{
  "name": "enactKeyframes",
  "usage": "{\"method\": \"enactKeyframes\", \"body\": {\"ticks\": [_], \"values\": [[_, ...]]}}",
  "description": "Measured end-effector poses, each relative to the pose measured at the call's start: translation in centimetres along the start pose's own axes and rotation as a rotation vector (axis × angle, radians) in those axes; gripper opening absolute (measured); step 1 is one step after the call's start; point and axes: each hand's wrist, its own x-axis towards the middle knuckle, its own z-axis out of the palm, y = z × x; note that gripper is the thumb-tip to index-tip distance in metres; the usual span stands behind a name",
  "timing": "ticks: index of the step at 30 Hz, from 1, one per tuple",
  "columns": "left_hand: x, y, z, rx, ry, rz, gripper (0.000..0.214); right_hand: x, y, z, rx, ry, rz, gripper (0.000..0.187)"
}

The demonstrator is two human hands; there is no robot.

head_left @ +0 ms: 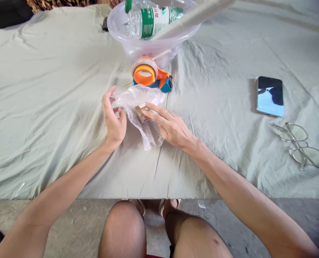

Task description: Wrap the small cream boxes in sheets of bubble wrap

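Note:
A small brown and white box (pixel 140 114) lies on a crumpled sheet of bubble wrap (pixel 138 94) spread over the cloth. My right hand (pixel 172 127) reaches in from the right, its fingers stretched out and resting on top of the box. At the sheet's left edge is my left hand (pixel 113 120), with thumb and fingers apart and curved; the fingertips are near the wrap's upper left corner, and whether they touch it I cannot tell. Just beyond the wrap stands an orange and blue tape dispenser (pixel 163 80) with a roll of clear tape.
Behind the dispenser, a translucent plastic basin (pixel 154 44) holds water bottles (pixel 154 21) and a pale roll (pixel 194 18) that juts out to the upper right. On the right lie a phone (pixel 270 96) and eyeglasses (pixel 299 145). Grey-green cloth (pixel 54 89) covers the table, wrinkled throughout.

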Motion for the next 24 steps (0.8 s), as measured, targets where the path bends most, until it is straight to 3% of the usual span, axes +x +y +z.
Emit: {"method": "enactKeyframes", "body": {"ticks": [2, 4, 6, 9, 12, 15, 19, 21, 24], "values": [[-0.1, 1.4, -0.5, 0.021, 0.033, 0.207, 0.037, -0.1, 0.2, 0.2, -0.048, -0.013, 0.119, 0.057], [-0.3, 2.6, -0.9, -0.04, -0.138, 0.434, 0.041, -0.1, 0.6, 0.2, -0.097, -0.014, 0.199, 0.059], [-0.6, 3.1, -1.0, -0.008, -0.306, 0.524, 0.042, -0.1, 0.9, 0.2, -0.163, -0.012, 0.234, 0.067], [-0.7, 2.9, -1.0, 0.103, -0.272, 0.413, 0.055, 0.0, 1.0, 0.2, -0.271, -0.012, 0.261, 0.072], [-0.4, 2.1, -1.0, 0.173, -0.248, 0.264, 0.044, 0.0, 0.9, 0.1, -0.315, -0.026, 0.266, 0.074], [0.1, 1.8, -1.1, 0.265, -0.411, 0.178, 0.033, -0.1, 1.0, 0.1, -0.319, -0.04, 0.263, 0.077], [1.3, 2.4, -1.7, 0.384, -0.705, 0.196, 0.068, 0.0, 1.4, 0.0, -0.307, 0.034, 0.169, 0.083], [2.1, 2.6, -2.3, 0.428, -0.788, 0.205, 0.073, 0.1, 1.6, -0.1, -0.258, 0.023, 0.094, 0.078], [3.1, 2.3, -3.1, 0.482, -0.819, 0.144, 0.057, 0.3, 2.0, 0.0, -0.147, -0.018, 0.078, 0.059]]}}
